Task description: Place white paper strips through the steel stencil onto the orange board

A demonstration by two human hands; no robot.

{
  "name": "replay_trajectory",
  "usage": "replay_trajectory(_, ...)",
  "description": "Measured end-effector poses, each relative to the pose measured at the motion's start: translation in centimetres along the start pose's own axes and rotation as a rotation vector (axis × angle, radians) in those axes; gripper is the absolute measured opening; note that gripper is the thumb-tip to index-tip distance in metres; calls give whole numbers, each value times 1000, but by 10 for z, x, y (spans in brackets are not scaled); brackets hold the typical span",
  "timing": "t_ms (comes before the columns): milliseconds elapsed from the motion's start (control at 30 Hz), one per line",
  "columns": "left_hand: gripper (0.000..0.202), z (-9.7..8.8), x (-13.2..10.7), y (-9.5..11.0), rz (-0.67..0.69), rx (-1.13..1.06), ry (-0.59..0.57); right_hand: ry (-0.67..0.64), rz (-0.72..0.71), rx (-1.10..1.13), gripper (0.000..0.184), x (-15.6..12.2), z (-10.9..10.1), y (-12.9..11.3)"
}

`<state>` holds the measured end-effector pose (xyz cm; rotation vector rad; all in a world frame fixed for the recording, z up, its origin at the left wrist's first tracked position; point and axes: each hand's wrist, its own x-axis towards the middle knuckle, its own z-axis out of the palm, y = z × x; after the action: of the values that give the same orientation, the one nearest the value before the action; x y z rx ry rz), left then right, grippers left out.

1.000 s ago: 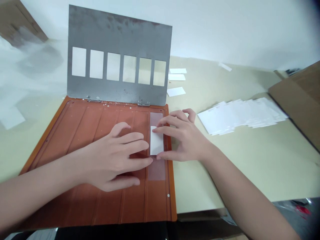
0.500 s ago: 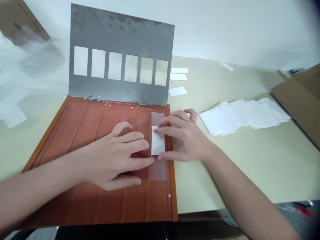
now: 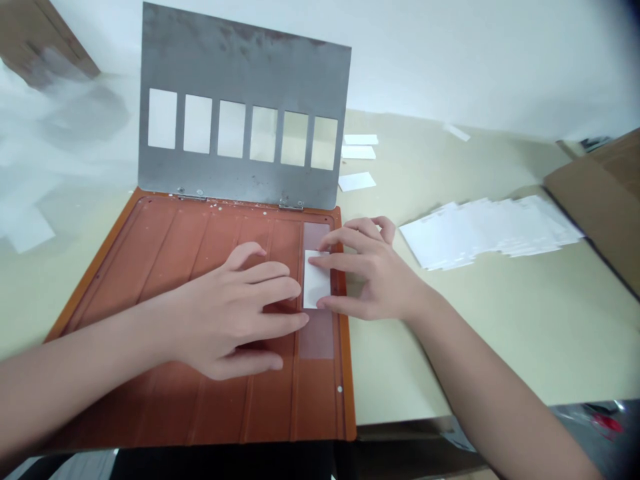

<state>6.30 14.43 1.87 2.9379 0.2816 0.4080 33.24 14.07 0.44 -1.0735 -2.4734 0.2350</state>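
Observation:
A small white card [image 3: 316,283] lies on a clear, pale strip [image 3: 317,337] near the right side of an orange-brown ribbed tray [image 3: 150,267]. My right hand [image 3: 373,270] reaches in from the right, fingers spread, with fingertips resting on the card and the thumb at its lower right corner. From the other side, my left hand [image 3: 245,313] hovers low over the tray, palm down and fingers apart. Its fingertips come close to the card's left edge; whether they touch cannot be told. A grey metal plate [image 3: 240,67] with several rectangular cut-outs stands raised, hinged to the tray's back edge.
To the right, overlapping white cards [image 3: 480,233] are fanned out on the table [image 3: 550,320]. A cardboard box [image 3: 600,190] borders them. A few white slips [image 3: 357,181] lie beside the plate. Translucent plastic [image 3: 65,120] and another carton [image 3: 45,37] are at the left.
The whole view has shifted very slightly. Both hands keep nearly the same pose around the card, and the card stays where it was on the strip.

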Motion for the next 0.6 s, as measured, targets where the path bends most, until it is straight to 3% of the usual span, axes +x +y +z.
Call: replay_trajectory(600,39,-6,5,8,42,-163,-64,-7,9,2,38,1,-1,0)
